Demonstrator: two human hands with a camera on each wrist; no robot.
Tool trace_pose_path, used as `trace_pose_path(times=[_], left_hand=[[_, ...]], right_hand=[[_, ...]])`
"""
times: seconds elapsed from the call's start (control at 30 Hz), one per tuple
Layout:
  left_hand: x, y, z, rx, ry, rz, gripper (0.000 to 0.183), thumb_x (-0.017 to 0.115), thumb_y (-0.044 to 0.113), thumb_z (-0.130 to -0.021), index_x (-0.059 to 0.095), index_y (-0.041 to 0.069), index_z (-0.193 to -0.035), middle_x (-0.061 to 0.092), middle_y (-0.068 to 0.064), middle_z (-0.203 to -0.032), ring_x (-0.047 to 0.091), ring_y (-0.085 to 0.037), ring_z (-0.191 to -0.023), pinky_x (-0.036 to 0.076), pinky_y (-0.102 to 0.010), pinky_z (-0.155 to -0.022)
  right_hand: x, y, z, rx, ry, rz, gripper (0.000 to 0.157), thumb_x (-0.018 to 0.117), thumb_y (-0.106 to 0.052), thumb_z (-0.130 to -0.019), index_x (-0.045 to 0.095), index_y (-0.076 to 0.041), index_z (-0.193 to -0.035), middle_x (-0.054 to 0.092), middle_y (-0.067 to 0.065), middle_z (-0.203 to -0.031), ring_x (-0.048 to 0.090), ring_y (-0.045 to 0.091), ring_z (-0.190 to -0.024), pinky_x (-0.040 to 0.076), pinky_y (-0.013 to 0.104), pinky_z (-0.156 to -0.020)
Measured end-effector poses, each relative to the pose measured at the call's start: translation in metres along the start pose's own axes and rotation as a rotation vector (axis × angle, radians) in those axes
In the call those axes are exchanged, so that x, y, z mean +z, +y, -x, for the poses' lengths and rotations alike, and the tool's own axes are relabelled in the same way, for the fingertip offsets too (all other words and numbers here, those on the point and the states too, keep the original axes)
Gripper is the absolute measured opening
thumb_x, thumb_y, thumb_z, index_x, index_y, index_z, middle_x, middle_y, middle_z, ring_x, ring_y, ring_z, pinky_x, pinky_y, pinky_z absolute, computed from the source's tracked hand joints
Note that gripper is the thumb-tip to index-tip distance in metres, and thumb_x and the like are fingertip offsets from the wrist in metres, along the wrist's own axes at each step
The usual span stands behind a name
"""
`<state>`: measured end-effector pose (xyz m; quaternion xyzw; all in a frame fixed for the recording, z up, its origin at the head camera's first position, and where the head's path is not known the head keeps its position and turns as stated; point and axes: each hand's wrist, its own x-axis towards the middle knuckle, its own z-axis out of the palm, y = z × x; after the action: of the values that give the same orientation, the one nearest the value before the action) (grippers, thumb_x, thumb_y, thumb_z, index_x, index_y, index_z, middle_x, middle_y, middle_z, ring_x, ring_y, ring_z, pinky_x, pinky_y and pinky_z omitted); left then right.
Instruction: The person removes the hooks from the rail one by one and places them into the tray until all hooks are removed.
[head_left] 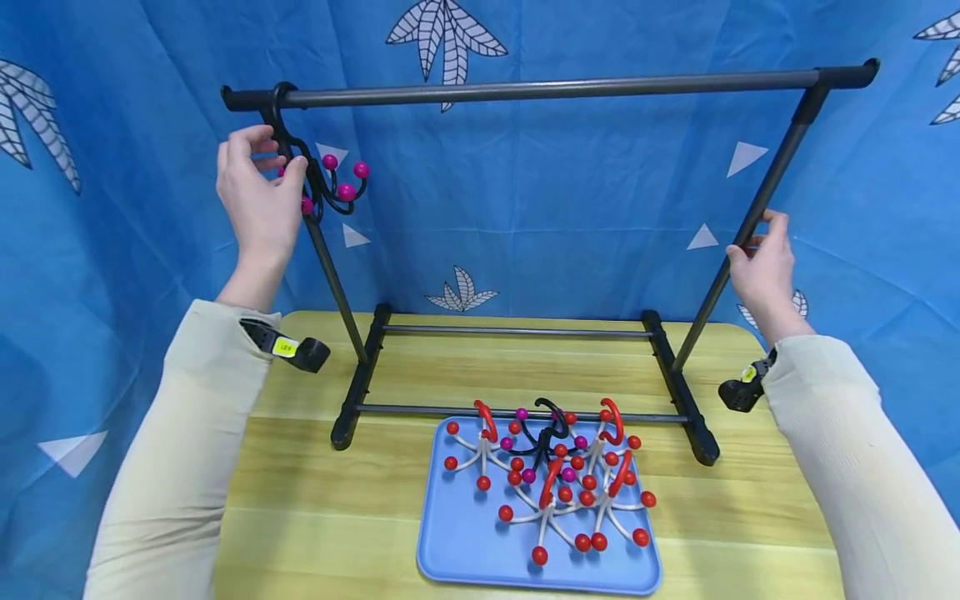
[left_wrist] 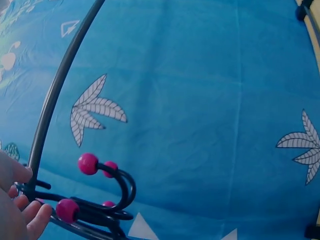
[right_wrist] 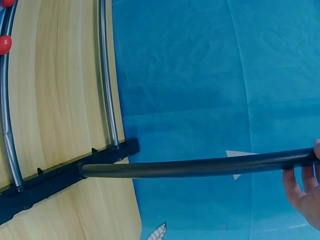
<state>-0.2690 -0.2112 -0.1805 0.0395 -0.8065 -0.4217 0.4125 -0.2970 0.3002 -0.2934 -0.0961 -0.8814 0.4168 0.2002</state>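
A black octopus-shaped hook with pink ball tips hangs by its curved top from the left end of the rack's top rail. Close around it is my left hand, thumb and fingers parted and loosely bent. In the left wrist view the fingers lie beside the stem of the hook, spread apart rather than pinching it. On the other side, my right hand grips the rack's right upright post, its fingers curled round the tube in the right wrist view.
On the wooden table a blue tray holds several white octopus hooks with red tips and a black one with pink tips. The rack's black feet stand behind the tray. A blue patterned cloth hangs at the back.
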Motion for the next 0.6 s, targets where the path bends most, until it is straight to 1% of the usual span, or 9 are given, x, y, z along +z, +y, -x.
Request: trace_pose_path(times=[0.2, 0.33, 0.4, 0.5, 0.6], left_hand=[[0.001, 0.002, -0.015, -0.085, -0.027, 0.062, 0.04, 0.058, 0.03, -0.087, 0.049, 0.019, -0.125, 0.049, 0.001, -0.121, 0.053, -0.011, -0.106, 0.043, -0.019, -0.091], [0.002, 0.005, -0.023, -0.105, -0.027, 0.109, 0.036, 0.06, 0.027, -0.087, 0.053, 0.019, -0.121, 0.053, 0.003, -0.114, 0.053, -0.006, -0.1, 0.043, -0.02, -0.091], [0.003, 0.006, -0.026, -0.106, -0.023, 0.112, 0.033, 0.06, 0.026, -0.086, 0.055, 0.019, -0.119, 0.055, 0.004, -0.109, 0.052, -0.004, -0.096, 0.043, -0.02, -0.09], [0.003, 0.007, -0.031, -0.119, -0.025, 0.095, 0.032, 0.06, 0.027, -0.086, 0.058, 0.02, -0.117, 0.056, 0.006, -0.106, 0.05, -0.003, -0.095, 0.042, -0.021, -0.089], [0.004, 0.006, -0.035, -0.143, -0.022, 0.097, 0.03, 0.06, 0.028, -0.086, 0.061, 0.018, -0.114, 0.057, 0.008, -0.102, 0.049, -0.002, -0.092, 0.042, -0.021, -0.086]], right_hand=[[0.001, 0.001, -0.001, 0.005, -0.001, -0.002, 0.052, 0.034, -0.026, -0.097, 0.008, -0.021, -0.142, 0.033, 0.022, -0.133, 0.038, 0.034, -0.118, 0.04, 0.048, -0.095], [0.001, 0.001, -0.001, 0.007, -0.004, 0.001, 0.052, 0.034, -0.026, -0.097, 0.008, -0.022, -0.141, 0.033, 0.022, -0.133, 0.038, 0.034, -0.118, 0.04, 0.048, -0.095], [0.001, 0.001, -0.002, 0.008, -0.006, -0.002, 0.052, 0.034, -0.026, -0.097, 0.008, -0.022, -0.141, 0.032, 0.022, -0.133, 0.038, 0.034, -0.118, 0.039, 0.048, -0.095], [0.0, 0.001, -0.002, 0.01, -0.008, -0.003, 0.052, 0.034, -0.027, -0.097, 0.008, -0.024, -0.141, 0.032, 0.021, -0.134, 0.038, 0.033, -0.119, 0.039, 0.047, -0.096], [0.0, 0.0, -0.002, 0.01, -0.008, 0.0, 0.052, 0.034, -0.027, -0.097, 0.007, -0.024, -0.142, 0.032, 0.021, -0.134, 0.038, 0.033, -0.119, 0.039, 0.047, -0.096]])
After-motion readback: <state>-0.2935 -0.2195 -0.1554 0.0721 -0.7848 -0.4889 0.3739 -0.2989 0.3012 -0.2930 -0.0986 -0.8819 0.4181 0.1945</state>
